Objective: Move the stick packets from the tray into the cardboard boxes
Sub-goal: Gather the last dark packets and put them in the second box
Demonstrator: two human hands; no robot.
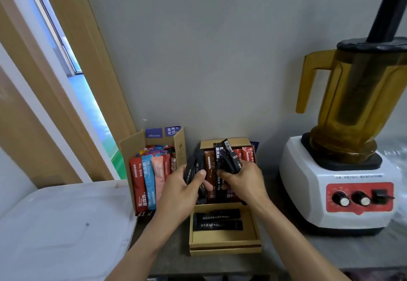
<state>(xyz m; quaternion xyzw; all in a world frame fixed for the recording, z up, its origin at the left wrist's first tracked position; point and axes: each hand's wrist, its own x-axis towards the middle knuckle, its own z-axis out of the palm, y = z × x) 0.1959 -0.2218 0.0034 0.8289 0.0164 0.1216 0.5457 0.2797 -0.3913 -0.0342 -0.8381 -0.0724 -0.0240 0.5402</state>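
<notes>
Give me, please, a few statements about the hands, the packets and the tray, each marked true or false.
1. The left hand and the right hand both hold black stick packets. True.
2. The tray holds nothing. False: two black packets lie in the tray.
3. The left cardboard box contains only black packets. False: red, blue and pink packets stand in it.
4. A blender stands to the right of the boxes. True.

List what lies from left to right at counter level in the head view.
White surface, open cardboard box of multicoloured stick packets, cardboard box of brown and red stick packets, blender with amber jug.
</notes>
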